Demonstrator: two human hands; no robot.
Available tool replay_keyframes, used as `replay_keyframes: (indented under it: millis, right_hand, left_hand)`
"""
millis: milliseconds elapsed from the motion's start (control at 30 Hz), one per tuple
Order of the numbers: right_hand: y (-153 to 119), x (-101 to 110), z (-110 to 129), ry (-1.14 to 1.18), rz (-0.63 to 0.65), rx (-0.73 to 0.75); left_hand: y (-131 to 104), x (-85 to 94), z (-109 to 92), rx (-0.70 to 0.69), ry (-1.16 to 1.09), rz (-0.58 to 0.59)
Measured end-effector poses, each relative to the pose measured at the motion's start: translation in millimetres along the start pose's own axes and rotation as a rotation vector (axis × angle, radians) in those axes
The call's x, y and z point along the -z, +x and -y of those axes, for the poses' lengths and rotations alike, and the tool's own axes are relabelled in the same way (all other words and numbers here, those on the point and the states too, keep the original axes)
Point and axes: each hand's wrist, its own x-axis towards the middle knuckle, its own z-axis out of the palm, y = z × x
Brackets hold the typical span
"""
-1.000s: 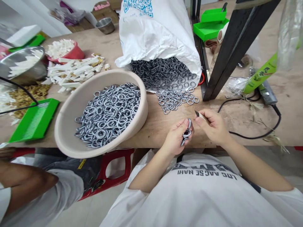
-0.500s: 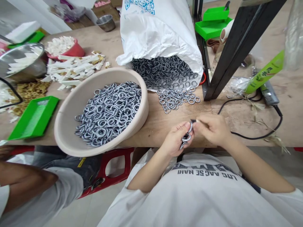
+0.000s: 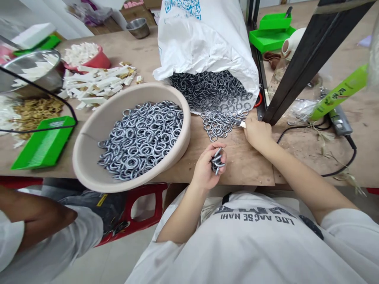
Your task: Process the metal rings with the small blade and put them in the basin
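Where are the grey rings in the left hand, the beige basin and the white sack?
Grey rings (image 3: pixel 217 161) in the left hand (image 3: pixel 205 167): head view, middle of the held cluster.
Beige basin (image 3: pixel 89 155): head view, bare inner wall, picture's left.
White sack (image 3: pixel 207 45): head view, side above its open mouth.

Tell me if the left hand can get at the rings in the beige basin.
Probably yes: the left hand is near the basin, and nothing visibly covers the heaped rings inside. Only the rim stands between, though the held rings may hamper grasping.
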Motion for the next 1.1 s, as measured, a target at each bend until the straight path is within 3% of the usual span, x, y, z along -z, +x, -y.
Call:
replay_keyframes:
  millis: [133,233,333,433,533,667,733,833,967,1100]
  right_hand:
    - [-4.6,1.6,-5.0,0.067,-0.051,0.016]
    - [-14.0,9.4,-6.1,0.257,-0.088,0.037]
    - [-29.5,22.4,-0.6,0.742,0.035,0.125]
    - [-50.3,33.8,8.6,1.257,0.218,0.196]
    - [-69.6,35.5,14.5,1.459,0.286,0.191]
    - [-84.3,27.5,11.7,1.376,0.035,0.125]
    - [-86.1,25.4,7.8,1.291,-0.066,0.177]
    - [-83.2,27.2,2.2,1.271,-0.007,0.275]
    - [-81.5,37.3,-4.7,1.302,-0.015,0.214]
    - [-94.9,51.7,-10.2,0.981,-0.074,0.366]
  left_hand:
    - [8.5,13.3,0.9,0.088,-0.134,-0.01]
    - [13.8,14.8,3.0,0.105,-0.153,-0.035]
    - [17.3,7.3,10.5,0.005,-0.008,-0.099]
    - [18.5,-4.7,20.4,-0.105,0.146,-0.086]
    - [18.1,-15.0,27.6,-0.162,0.225,-0.054]
    - [15.7,-22.6,31.4,-0.208,0.281,-0.068]
    - [13.4,-26.1,31.6,-0.163,0.247,-0.053]
    - [8.6,-33.3,29.8,-0.074,0.175,-0.006]
    - [2.2,-41.5,23.4,-0.024,0.128,0.041]
    - [0.3,-41.9,18.9,-0.007,0.113,0.029]
